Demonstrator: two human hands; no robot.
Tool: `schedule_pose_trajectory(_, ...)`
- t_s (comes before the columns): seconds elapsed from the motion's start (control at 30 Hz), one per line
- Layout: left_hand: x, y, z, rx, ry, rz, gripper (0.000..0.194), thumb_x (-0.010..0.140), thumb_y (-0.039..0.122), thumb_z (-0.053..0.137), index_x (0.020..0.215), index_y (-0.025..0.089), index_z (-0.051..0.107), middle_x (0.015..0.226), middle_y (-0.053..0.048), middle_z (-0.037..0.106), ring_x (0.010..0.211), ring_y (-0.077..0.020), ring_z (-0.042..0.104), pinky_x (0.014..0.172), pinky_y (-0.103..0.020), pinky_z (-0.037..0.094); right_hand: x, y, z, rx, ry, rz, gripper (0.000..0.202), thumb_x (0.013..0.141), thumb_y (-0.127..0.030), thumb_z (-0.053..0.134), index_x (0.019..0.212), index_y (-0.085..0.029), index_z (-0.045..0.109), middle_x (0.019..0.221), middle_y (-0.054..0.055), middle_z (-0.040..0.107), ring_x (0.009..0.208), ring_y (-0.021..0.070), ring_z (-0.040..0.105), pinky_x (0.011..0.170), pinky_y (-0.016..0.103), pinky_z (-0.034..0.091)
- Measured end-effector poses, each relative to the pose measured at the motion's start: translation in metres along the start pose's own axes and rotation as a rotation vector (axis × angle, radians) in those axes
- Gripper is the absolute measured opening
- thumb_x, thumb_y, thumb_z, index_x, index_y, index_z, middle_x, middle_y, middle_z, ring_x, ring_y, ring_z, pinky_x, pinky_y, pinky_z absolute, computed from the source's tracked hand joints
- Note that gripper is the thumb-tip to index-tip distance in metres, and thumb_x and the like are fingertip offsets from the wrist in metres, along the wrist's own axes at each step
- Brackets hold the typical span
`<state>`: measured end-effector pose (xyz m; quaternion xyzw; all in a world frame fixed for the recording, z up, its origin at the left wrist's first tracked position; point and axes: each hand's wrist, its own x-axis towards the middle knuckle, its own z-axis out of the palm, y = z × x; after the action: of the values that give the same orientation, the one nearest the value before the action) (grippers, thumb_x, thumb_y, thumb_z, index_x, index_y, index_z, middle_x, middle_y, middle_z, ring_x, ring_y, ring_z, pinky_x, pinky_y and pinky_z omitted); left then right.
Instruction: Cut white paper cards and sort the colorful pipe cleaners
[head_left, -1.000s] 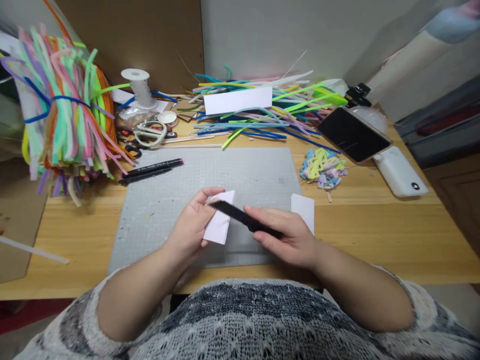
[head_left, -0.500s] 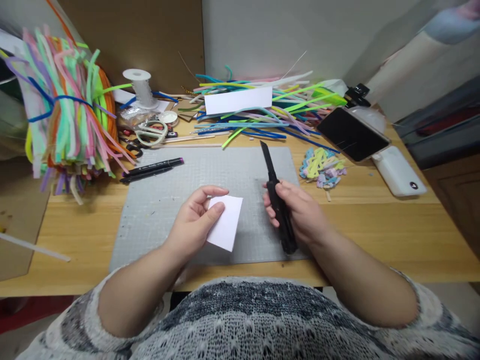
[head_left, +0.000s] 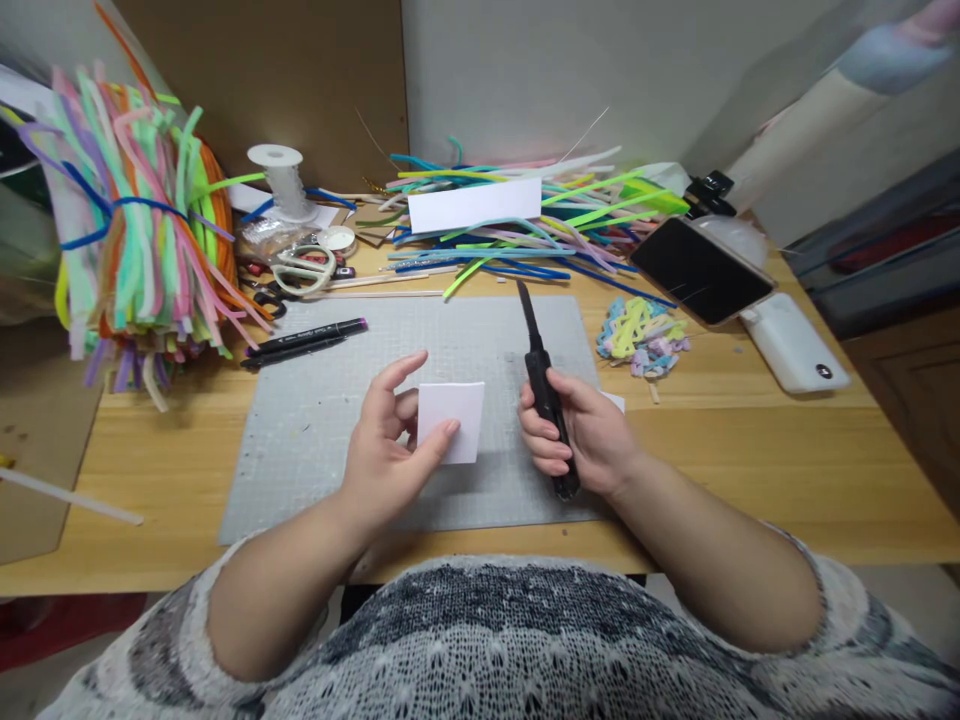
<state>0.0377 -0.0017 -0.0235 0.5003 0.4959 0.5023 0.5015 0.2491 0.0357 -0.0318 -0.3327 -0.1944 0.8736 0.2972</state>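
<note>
Pens (head_left: 322, 332) lie left, fuzzy stems (head_left: 499, 247) far; left hand (head_left: 390, 445) pinches squarish white card (head_left: 459, 405), right hand (head_left: 589, 430) grips black knife (head_left: 545, 395).

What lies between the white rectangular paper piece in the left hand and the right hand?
Between the paper and the right hand, the head view shows only the bare, grey gridded cutting mat.

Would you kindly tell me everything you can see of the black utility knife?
The black utility knife is long and slim, with a thick handle that looks like plastic and a narrow, dark blade extended from the front. The right hand grips it around the handle, covering part of it. Its blade points away from the person, leaning slightly left, over the grey cutting mat. It is apart from the white card.
</note>
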Motion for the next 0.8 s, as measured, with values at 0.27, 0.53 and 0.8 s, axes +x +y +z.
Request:
schedule_pose_trajectory(0.27,0.0,-0.001,-0.001,0.051,0.021,0.041,0.055,0.073,0.016,0.07,0.122,0.023,0.046,0.081,0.0,0.061,0.071,-0.0125,0.054,0.067,-0.023,0.041,-0.002,0.005,0.003,-0.018,-0.058,-0.081,0.02,0.089,-0.031,0.044,0.106,-0.021,0.049,0.065,-0.005,0.043,0.044,0.006,0.035,0.039,0.016,0.031)
schedule_pose_trajectory(0.53,0.003,-0.002,-0.003,0.224,-0.02,0.215,0.014,0.075,0.01,0.061,0.079,0.02,0.053,0.076,0.0,0.054,0.074,-0.0145,0.049,0.069,-0.028,0.038,-0.001,0.012,0.008,-0.184,-0.065,-0.214,0.035,0.083,-0.024,0.054,0.117,-0.023,0.044,0.077,-0.003,0.047,0.054,0.0076,0.043,0.045,0.02,0.037)
schedule_pose_trajectory(0.8,0.007,-0.004,-0.008,0.584,0.065,0.305,0.016,0.075,0.007,0.056,0.083,0.021,0.053,0.079,0.0,0.054,0.069,-0.0131,0.046,0.063,-0.027,0.036,-0.01,0.024,0.004,-0.885,-0.056,-0.443,0.065,0.091,-0.024,0.048,0.146,-0.034,0.016,0.105,0.005,0.056,0.07,0.0112,0.055,0.058,0.027,0.051)
